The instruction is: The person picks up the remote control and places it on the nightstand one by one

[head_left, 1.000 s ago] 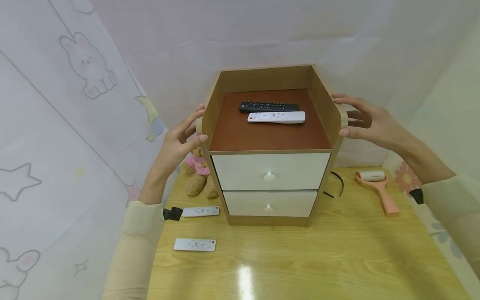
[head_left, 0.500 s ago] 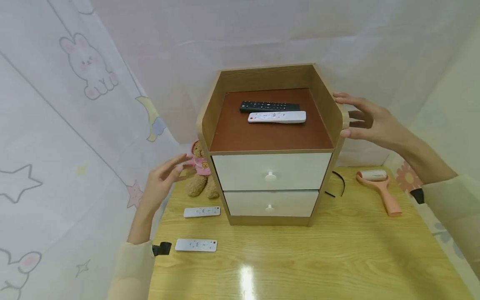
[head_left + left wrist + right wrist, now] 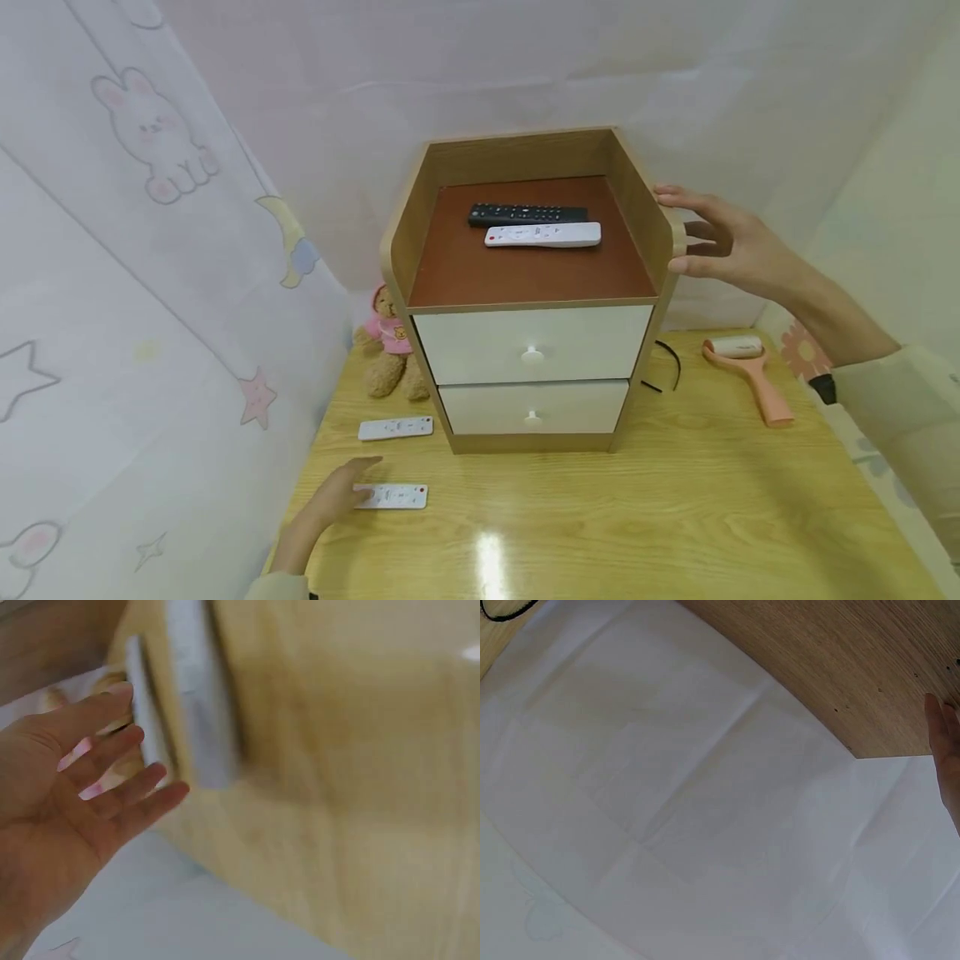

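Note:
My left hand, fingers spread, reaches over the left end of the nearer white remote control on the table. The left wrist view is blurred, but the left hand holds nothing there. A second white remote lies just behind. On the right, my right hand rests on the side wall of a small wooden cabinet, thumb by its front edge. The cabinet's brown top carries a black remote and a white remote side by side.
Two white drawers, the upper drawer and lower drawer, are closed. A teddy bear in pink sits left of the cabinet. To the right lie a black curved band and an orange lint roller. Fabric walls surround the table.
My left hand has left the cabinet's left side and come down toward me to the nearer remote on the table. The right hand stays at the cabinet. The head view has shifted slightly.

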`<state>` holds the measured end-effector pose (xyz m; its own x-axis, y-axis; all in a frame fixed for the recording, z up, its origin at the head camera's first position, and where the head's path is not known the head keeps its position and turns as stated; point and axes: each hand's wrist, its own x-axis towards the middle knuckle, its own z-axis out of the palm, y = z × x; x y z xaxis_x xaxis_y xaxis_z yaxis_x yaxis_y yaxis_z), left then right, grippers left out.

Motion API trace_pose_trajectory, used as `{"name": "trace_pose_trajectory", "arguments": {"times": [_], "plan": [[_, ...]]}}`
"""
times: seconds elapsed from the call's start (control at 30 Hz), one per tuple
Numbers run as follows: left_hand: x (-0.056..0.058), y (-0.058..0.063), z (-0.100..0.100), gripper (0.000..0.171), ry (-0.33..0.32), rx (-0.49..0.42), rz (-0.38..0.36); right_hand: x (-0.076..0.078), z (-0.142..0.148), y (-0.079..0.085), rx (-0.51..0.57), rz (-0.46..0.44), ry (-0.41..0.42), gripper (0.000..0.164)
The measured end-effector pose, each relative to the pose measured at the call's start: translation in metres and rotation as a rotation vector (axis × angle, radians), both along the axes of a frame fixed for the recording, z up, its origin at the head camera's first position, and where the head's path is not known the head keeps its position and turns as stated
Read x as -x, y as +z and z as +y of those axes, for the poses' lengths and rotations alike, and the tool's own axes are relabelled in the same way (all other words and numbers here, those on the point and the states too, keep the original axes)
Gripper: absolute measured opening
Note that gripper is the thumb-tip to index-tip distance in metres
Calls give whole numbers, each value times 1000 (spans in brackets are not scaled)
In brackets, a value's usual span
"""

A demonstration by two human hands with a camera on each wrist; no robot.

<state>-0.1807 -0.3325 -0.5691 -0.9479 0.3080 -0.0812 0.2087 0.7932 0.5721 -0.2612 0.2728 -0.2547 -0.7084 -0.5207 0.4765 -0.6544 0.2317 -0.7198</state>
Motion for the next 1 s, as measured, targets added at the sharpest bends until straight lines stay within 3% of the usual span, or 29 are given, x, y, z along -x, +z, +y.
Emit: {"name": "trace_pose_trajectory", "arguments": {"times": [0.13,0.27,0.47,0.73,1.0], "plan": [[-12,-21,-5,61,-14,28,2,0,0,-2,0,3,3,78],[-18,-31,-7,64,-14,70,43,1,0,-3,-5,9,-1,78],[-18,-35,-4,61,3,143,134,0,-1,-2,-35,10,-45,79],[-19,-36,0,47,33,235,138,-2,-5,0,-51,9,-65,79],[-23,-44,0,52,25,288,176,-2,-3,-1,-44,0,-66,79]]}}
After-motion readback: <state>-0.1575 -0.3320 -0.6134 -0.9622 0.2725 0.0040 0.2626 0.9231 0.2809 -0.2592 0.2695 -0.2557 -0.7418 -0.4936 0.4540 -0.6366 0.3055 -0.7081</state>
